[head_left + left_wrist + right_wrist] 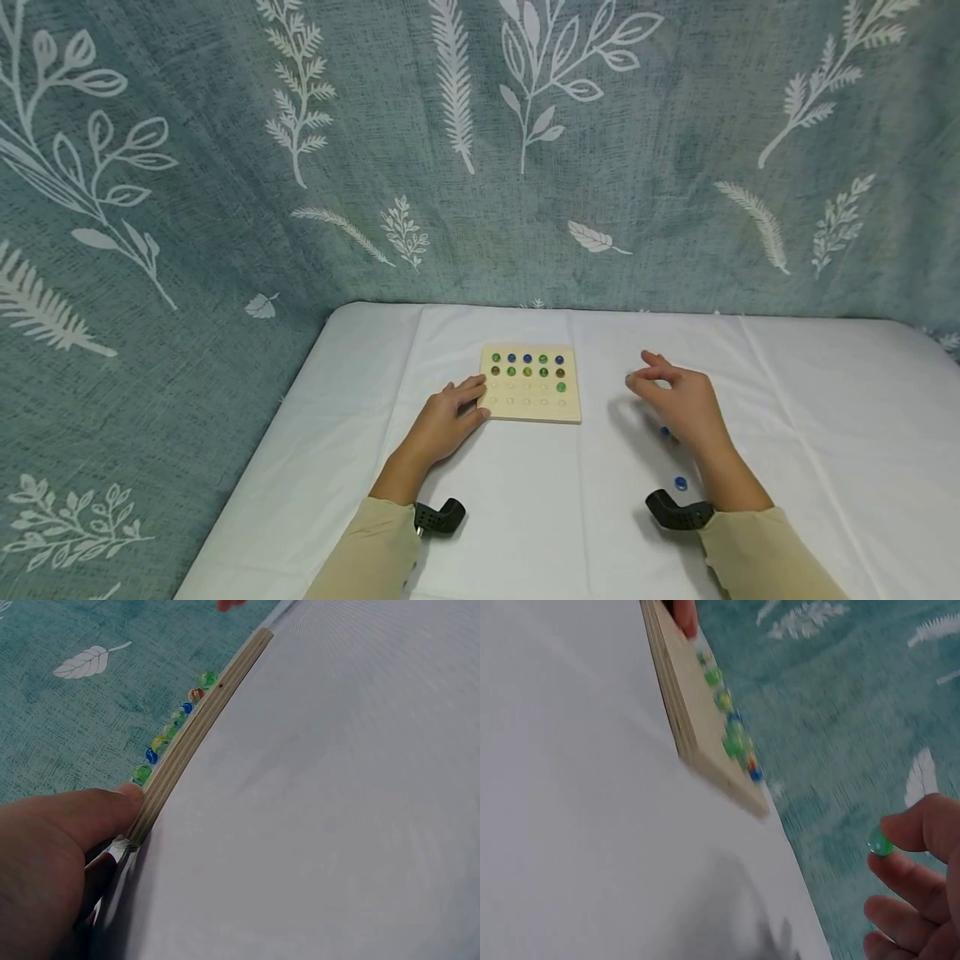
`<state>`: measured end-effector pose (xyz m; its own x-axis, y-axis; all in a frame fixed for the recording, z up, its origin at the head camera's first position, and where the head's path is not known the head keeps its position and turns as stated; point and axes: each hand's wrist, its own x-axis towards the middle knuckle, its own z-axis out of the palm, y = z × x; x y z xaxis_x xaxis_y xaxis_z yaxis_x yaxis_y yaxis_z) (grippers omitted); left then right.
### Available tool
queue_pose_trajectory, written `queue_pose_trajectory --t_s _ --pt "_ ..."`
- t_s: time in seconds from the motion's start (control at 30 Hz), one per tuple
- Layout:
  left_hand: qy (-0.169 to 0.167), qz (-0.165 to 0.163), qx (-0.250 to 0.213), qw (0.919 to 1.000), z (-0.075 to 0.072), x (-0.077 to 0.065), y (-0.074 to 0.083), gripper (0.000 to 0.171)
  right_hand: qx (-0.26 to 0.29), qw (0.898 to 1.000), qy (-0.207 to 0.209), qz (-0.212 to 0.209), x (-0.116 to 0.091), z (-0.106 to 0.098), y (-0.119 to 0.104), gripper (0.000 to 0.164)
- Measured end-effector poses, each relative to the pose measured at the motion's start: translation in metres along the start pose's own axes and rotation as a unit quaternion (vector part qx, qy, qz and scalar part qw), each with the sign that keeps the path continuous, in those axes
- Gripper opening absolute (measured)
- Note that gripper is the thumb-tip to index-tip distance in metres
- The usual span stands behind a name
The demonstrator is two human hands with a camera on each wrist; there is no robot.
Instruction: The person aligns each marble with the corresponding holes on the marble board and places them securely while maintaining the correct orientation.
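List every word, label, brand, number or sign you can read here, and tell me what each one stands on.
None: no readable text in any view.
Wooden board: no lettering visible.
Green marble in the right hand: no lettering visible.
Backdrop: printed leaves and sprigs only, no words.
Black right-wrist device: any marking is too small to read.

No lettering, number, brand or sign could be read, on the board (536, 394) by the left hand (442, 427) or elsewhere.
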<state>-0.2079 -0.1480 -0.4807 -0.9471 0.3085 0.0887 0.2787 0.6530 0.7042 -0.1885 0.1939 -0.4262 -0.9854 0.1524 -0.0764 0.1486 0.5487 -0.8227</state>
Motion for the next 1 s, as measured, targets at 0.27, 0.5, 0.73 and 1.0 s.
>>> queue_pose_trajectory --t_s 0.27,0.5,0.73,1.0 --pt "0.0 -0.005 -0.004 1.0 0.002 0.001 0.001 0.05 0.082 0.996 0.006 0.03 0.014 0.059 -0.025 0.034" --pt "-0.002 -0.004 0.002 1.0 0.003 0.001 0.002 0.05 0.141 0.988 0.019 0.065 0.017 0.09 -0.031 0.029" --pt "0.003 0.0 0.006 1.0 0.001 0.0 0.003 0.049 0.103 0.994 0.006 0.031 0.018 0.1 -0.031 0.029" --pt "0.001 0.001 0.011 0.9999 -0.001 0.0 0.002 0.049 0.038 0.999 0.017 -0.014 0.018 0.11 -0.03 0.022"
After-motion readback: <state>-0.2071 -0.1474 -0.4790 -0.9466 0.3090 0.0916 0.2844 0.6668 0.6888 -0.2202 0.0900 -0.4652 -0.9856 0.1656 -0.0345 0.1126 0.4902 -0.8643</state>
